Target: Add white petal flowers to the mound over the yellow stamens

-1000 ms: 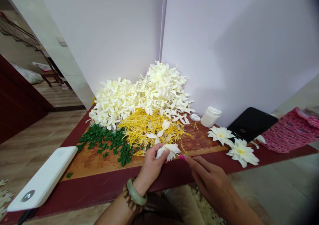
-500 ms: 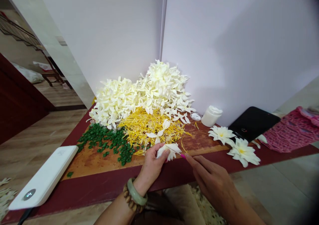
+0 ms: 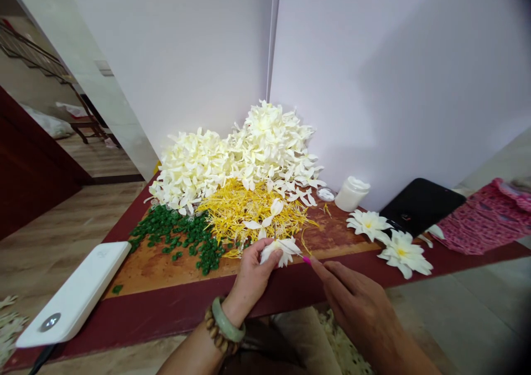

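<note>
My left hand (image 3: pixel 255 270) pinches a small white petal flower (image 3: pixel 282 251) at the front edge of a stained brown board (image 3: pixel 166 272). My right hand (image 3: pixel 357 306) is just to its right, fingers closed on a thin pink-ended stick (image 3: pixel 306 260) whose fine shaft reaches into the flower. Behind the hands, a heap of cream-white petals (image 3: pixel 265 142) rises against the wall. In front of it lie loose yellow stamen threads (image 3: pixel 249 214) and a patch of small green beads (image 3: pixel 178 237). A jade bangle and a wooden bead bracelet circle my left wrist.
To the right stand two finished white flowers (image 3: pixel 404 255), a white jar (image 3: pixel 352 193) and a small dish (image 3: pixel 326 194). Beyond them lie a black tablet (image 3: pixel 421 206) and pink cloth (image 3: pixel 485 220). A white power bank (image 3: pixel 72 295) lies at the left.
My right hand has shifted slightly right and down, and the pink end has moved with it. The flower stays in my left hand, and the view has shifted slightly.
</note>
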Demonstrator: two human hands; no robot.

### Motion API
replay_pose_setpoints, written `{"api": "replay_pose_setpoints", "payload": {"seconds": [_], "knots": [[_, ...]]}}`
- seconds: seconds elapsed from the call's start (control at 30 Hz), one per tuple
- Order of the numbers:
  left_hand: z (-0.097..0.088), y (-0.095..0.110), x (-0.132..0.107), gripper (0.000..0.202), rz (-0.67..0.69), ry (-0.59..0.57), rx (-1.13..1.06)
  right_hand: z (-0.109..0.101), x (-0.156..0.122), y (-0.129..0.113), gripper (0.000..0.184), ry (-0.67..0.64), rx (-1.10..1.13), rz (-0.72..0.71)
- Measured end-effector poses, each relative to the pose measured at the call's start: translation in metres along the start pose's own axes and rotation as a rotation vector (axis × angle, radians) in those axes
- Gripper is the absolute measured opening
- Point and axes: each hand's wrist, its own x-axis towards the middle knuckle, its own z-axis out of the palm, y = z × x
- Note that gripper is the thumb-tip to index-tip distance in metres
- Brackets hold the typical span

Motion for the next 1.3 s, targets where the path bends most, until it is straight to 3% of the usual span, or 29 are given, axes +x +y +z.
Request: {"api": "replay_pose_setpoints", "payload": {"seconds": [0.2, 0.43, 0.57, 0.93, 1.13, 1.3], "knots": [[0.002, 0.001, -0.002, 0.031, -0.028, 0.023, -0.001, -0.008, 0.004, 0.0, 0.036, 0.005, 0.069, 0.028], [0.002, 0.004, -0.006, 0.023, 0.01, -0.071, 0.105, -0.021, 0.011, 0.021, 0.028, -0.107, 0.536, 0.311], [0.002, 0.01, -0.008, 0.013, 0.091, -0.139, 0.155, -0.021, 0.01, 0.03, 0.024, -0.2, 0.678, 0.365], [0.001, 0.013, -0.007, 0.01, 0.187, -0.208, 0.225, -0.026, 0.011, 0.039, 0.027, -0.27, 0.757, 0.275], [0.0, 0.015, -0.007, 0.011, 0.221, -0.259, 0.253, -0.036, 0.025, 0.045, 0.031, -0.38, 0.65, 0.202], [0.0, 0.015, -0.007, 0.01, 0.22, -0.256, 0.257, -0.043, 0.033, 0.044, 0.031, -0.374, 0.557, 0.121]]}}
